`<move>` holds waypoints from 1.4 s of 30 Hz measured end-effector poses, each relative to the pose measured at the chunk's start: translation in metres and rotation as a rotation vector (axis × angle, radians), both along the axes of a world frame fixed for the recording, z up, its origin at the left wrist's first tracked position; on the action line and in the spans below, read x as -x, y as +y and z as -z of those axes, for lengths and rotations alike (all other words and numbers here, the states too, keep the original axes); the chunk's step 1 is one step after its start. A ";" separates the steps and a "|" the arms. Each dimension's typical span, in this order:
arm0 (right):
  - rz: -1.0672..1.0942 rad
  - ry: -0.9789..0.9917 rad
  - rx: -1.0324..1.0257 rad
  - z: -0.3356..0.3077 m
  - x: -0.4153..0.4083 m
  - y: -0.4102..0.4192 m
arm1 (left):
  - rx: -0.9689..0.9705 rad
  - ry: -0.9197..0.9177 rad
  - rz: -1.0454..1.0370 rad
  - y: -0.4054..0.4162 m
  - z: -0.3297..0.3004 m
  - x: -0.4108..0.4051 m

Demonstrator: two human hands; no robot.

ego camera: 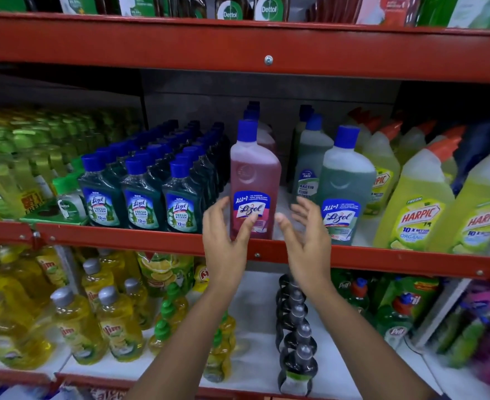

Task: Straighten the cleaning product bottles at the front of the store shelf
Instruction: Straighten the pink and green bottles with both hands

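Grip open both sides: our left hand (226, 241) thumb touches pink Lizol bottle (254, 180), right hand (307, 238) just beside it. Next we close, square label forward on shelf (382, 255).

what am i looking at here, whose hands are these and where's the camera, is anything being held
There is no machine here. A person wears a wide-angle camera on the head, so this single picture looks forward and down at their own arms reaching toward a red store shelf of cleaning products. The left hand and right hand are open on either side of a pink Lizol bottle standing at the shelf's front edge. The left fingertips overlap its label and may touch it; the right hand is clear of it, so nothing is gripped. Left of it stand small dark green Lizol bottles; right of it a large green Lizol bottle, then yellow Harpic bottles.
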State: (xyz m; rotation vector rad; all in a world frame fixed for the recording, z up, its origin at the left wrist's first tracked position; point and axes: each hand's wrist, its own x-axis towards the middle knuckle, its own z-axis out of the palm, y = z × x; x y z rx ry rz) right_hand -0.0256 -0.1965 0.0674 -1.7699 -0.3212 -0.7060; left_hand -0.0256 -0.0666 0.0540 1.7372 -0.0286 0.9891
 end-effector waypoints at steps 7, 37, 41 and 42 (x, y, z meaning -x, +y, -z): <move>0.324 -0.196 -0.062 0.005 0.012 -0.066 | -0.237 -0.085 0.123 -0.067 -0.003 0.016; -0.007 0.117 0.081 -0.006 -0.020 -0.114 | 0.017 0.106 0.111 -0.113 -0.012 -0.015; 0.003 0.114 0.094 -0.006 -0.020 -0.111 | 0.025 0.094 0.097 -0.113 -0.013 -0.013; 0.003 0.114 0.099 -0.006 -0.021 -0.111 | 0.024 0.090 0.093 -0.112 -0.012 -0.013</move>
